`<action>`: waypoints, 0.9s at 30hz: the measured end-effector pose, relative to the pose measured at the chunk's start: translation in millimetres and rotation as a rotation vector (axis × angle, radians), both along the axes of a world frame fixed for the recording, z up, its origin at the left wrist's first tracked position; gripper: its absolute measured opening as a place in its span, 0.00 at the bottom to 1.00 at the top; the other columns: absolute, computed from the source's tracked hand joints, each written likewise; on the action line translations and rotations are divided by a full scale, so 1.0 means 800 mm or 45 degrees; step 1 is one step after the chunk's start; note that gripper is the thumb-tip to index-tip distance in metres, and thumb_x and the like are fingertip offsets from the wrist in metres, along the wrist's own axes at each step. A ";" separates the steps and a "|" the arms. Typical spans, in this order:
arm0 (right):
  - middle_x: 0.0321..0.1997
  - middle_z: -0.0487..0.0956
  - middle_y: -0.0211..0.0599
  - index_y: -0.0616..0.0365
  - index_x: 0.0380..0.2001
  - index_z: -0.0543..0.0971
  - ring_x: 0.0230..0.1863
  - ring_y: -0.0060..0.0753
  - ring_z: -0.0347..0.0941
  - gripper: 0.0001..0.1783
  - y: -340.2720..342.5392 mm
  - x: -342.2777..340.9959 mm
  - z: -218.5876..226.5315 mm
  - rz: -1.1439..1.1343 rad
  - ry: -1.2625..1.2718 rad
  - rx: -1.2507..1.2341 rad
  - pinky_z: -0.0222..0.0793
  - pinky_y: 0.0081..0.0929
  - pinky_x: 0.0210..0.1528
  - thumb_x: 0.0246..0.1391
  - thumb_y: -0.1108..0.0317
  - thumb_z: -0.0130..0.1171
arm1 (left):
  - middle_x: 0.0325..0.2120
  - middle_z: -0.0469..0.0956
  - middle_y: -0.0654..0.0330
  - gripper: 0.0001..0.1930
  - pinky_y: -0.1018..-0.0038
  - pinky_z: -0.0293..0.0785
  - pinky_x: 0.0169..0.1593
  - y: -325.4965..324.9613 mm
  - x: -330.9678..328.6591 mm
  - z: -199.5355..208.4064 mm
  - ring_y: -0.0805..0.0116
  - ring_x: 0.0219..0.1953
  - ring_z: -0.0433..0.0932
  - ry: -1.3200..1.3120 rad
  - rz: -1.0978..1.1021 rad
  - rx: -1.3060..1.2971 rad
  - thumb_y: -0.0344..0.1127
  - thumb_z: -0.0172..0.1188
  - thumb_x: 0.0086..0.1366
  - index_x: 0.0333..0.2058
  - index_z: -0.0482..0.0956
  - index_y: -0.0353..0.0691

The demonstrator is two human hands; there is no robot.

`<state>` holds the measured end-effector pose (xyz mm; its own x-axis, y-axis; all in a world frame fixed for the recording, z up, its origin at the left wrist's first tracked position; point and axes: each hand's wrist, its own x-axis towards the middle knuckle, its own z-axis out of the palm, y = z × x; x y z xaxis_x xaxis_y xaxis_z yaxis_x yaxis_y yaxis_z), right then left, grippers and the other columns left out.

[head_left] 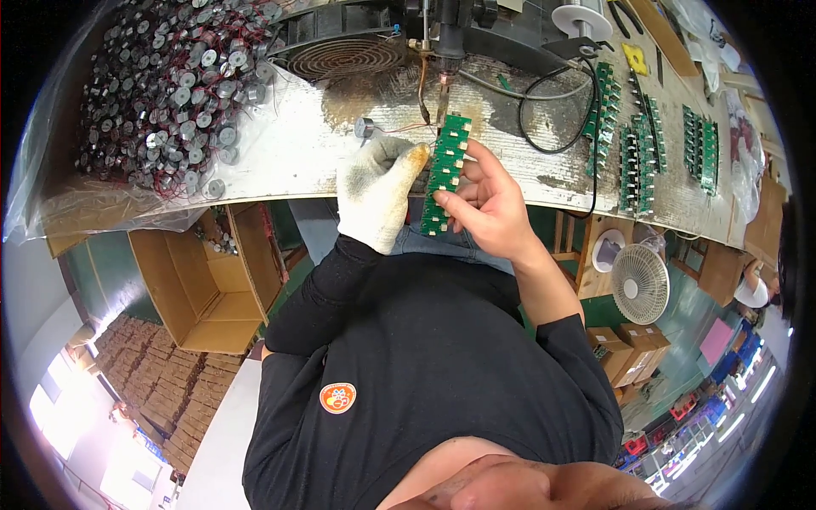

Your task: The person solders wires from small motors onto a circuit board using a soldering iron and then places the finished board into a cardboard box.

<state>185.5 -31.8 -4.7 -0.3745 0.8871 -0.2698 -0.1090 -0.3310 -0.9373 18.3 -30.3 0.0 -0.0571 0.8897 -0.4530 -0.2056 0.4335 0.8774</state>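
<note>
My right hand [491,206], bare, grips a long green circuit board strip [445,174] with small white connectors along it, tilted slightly. My left hand [374,194], in a white glove stained at the thumb, is closed in a pinch against the strip's left edge. What its fingertips hold is hidden. A small round metal motor [364,127] lies just beyond the glove, its thin reddish leads running toward the upper end of the strip. Above that end, a soldering iron [444,92] points down, with a thin metal feed tube [423,89] beside it.
Many small motors [183,93] with wires are heaped at the left on clear plastic. A black fan unit with a round grille [344,55] stands at the back. Rows of green boards [637,161] lie at the right, near a black cable [523,110]. An open carton [204,289] sits below the bench.
</note>
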 end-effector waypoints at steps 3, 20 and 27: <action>0.40 0.77 0.40 0.68 0.59 0.58 0.24 0.17 0.73 0.33 0.000 0.000 0.002 -0.002 0.006 0.001 0.67 0.14 0.22 0.51 0.80 0.58 | 0.26 0.79 0.60 0.08 0.82 0.70 0.28 0.001 0.006 0.006 0.80 0.25 0.74 0.009 0.090 0.015 0.32 0.59 0.63 0.34 0.76 0.30; 0.40 0.77 0.40 0.68 0.59 0.57 0.24 0.18 0.73 0.33 -0.002 -0.002 -0.001 0.012 -0.031 0.011 0.67 0.15 0.21 0.51 0.80 0.57 | 0.29 0.79 0.59 0.10 0.79 0.74 0.33 0.000 -0.001 0.000 0.73 0.28 0.78 -0.023 -0.003 -0.043 0.35 0.58 0.63 0.38 0.76 0.33; 0.41 0.75 0.44 0.67 0.63 0.51 0.22 0.21 0.73 0.38 0.002 0.006 -0.010 -0.116 -0.009 -0.042 0.67 0.17 0.18 0.52 0.79 0.58 | 0.37 0.76 0.57 0.18 0.76 0.74 0.37 -0.007 -0.047 -0.019 0.71 0.31 0.78 0.655 0.145 0.534 0.31 0.66 0.53 0.42 0.74 0.35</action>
